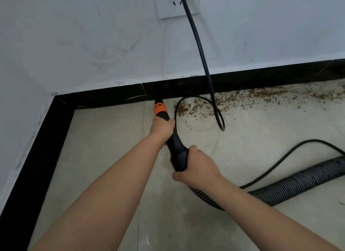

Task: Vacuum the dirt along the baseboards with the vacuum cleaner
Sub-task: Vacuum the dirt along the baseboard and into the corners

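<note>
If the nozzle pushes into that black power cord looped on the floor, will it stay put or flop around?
Probably flop: the power cord hangs slack from the wall socket and curls in a loose loop, so it looks limp and light. It lies across the dirt, so it may drag crumbs.

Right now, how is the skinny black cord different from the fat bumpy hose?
The power cord is thin and smooth; the vacuum hose is thick and ribbed. The cord hangs down the wall from the outlet and loops over the dirt; the hose lies on the floor, running to the nozzle handle that the right hand grips. Both are dark and bendy.
</note>
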Demonstrator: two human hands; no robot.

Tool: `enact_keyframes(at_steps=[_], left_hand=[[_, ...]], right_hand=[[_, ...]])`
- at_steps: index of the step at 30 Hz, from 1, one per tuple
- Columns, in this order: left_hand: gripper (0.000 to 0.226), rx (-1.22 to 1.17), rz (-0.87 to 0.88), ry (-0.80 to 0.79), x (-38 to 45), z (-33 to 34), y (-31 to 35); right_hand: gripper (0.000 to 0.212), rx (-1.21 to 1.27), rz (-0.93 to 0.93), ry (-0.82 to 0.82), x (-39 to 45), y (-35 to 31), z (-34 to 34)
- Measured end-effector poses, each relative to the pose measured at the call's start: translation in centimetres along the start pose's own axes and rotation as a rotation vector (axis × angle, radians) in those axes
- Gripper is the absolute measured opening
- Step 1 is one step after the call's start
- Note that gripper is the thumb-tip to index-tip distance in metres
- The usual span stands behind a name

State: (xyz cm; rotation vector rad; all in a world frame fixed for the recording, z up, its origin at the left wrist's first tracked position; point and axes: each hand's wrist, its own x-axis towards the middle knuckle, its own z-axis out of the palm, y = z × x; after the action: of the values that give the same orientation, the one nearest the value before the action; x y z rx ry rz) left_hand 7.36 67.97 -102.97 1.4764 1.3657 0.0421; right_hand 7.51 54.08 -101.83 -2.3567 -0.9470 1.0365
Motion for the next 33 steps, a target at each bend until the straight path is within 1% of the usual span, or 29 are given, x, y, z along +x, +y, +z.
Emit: enact_keyframes(at_steps=[4,10,17,23,29,33], left_hand=[[0.049,0.031,0.015,-0.008,0.2,0.0,-0.1],[0.055,0.068,0.044,-0.055,0.4,1.0,0.7],[0.056,0.094,0.108,-0.125,-0.3,3.4,1.8],[0.061,0.081,0.114,-0.167,-0.9,5.5,2.9],[0.065,0.07,0.105,-0.171,-1.2,5.7,3.0],[0.062,0.078,0.082,-0.103,-1.0,4.2,2.3]], right_hand=[[0.05,0.011,0.023,0.011,0.0,0.0,0.3],[0.048,0.043,0.057,0.041,-0.1,0.4,-0.1],[0.048,0.052,0.11,0.098,-0.6,2.1,-1.0],[0.049,0.048,0.157,0.138,-0.9,3.5,-2.3],[0.049,0.018,0.145,0.129,-0.8,3.8,-2.5],[0.047,-0.01,0.104,0.094,-0.4,2.9,-2.1]])
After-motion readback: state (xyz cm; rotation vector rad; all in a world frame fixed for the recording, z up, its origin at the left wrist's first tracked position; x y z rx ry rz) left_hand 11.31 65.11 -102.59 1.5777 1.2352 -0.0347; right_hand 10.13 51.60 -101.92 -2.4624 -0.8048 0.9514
